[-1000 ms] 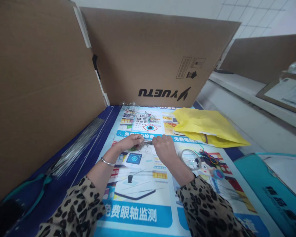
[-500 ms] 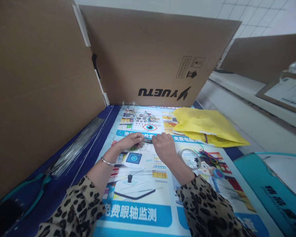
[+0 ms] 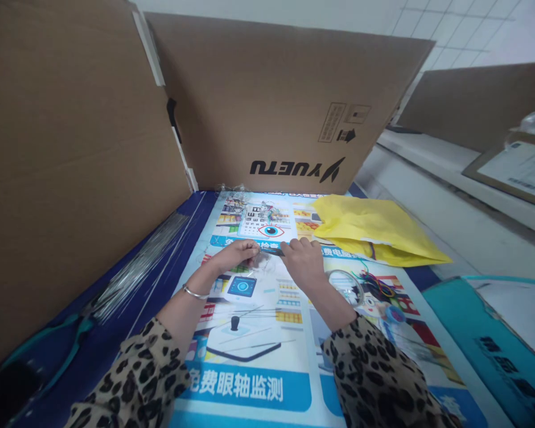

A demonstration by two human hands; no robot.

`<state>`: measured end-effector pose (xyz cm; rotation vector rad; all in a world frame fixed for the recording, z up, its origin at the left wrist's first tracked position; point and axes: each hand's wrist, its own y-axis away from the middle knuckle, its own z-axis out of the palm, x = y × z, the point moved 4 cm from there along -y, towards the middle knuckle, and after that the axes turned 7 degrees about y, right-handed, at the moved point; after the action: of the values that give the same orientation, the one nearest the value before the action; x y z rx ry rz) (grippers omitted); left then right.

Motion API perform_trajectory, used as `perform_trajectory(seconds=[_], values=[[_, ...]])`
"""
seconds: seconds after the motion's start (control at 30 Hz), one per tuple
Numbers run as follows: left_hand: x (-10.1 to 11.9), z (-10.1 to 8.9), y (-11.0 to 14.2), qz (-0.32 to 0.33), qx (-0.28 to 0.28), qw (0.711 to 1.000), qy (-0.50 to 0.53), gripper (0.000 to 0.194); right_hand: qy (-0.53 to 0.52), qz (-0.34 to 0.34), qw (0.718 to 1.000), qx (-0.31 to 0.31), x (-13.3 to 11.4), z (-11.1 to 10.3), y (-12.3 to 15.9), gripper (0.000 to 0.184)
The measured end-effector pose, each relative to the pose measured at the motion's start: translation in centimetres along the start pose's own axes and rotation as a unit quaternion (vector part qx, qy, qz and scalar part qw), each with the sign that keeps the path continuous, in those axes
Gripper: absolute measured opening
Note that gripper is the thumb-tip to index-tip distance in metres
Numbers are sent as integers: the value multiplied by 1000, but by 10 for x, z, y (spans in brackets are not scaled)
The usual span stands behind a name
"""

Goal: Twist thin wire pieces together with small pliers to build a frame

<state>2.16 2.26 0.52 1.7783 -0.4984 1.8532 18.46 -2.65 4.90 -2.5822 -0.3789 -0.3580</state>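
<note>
My left hand is closed in a pinch above the printed sheet; what its fingertips hold is too small to make out. Just to its right, my right hand is wrapped round a slim dark tool, whose far end reaches toward the left fingertips. Its exact kind is hidden by the fist. Beneath both hands lies a printed mat. Several thin straight wires rest on it nearer to me. Right of my right wrist is a round clear dish, with coloured cords beside it.
Cardboard panels stand behind and on the left. A bundle of thin metal wires and teal-handled pliers lie at left. A yellow bag and a teal box are at right. Tangled scraps lie at the back.
My right hand has shifted slightly right, away from my left hand, and more of the dark tool shows between them. My left hand has stayed nearly still.
</note>
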Motion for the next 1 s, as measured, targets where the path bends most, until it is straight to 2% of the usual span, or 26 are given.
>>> perform_trajectory(seconds=[0.2,0.57,0.77,1.0], values=[[3,2,0,4,-2,1000,-25,29,5,-20,999,38,-1,-4,1,15],[0,1,-1,-9,20,998,-55,26,-2,-39,999,27,-9,-2,1,15],[3,5,-1,-27,45,997,-49,23,-12,-21,999,-21,-9,1,1,14],[9,10,0,-46,62,996,-50,22,-21,-2,993,-114,-9,8,-1,12]])
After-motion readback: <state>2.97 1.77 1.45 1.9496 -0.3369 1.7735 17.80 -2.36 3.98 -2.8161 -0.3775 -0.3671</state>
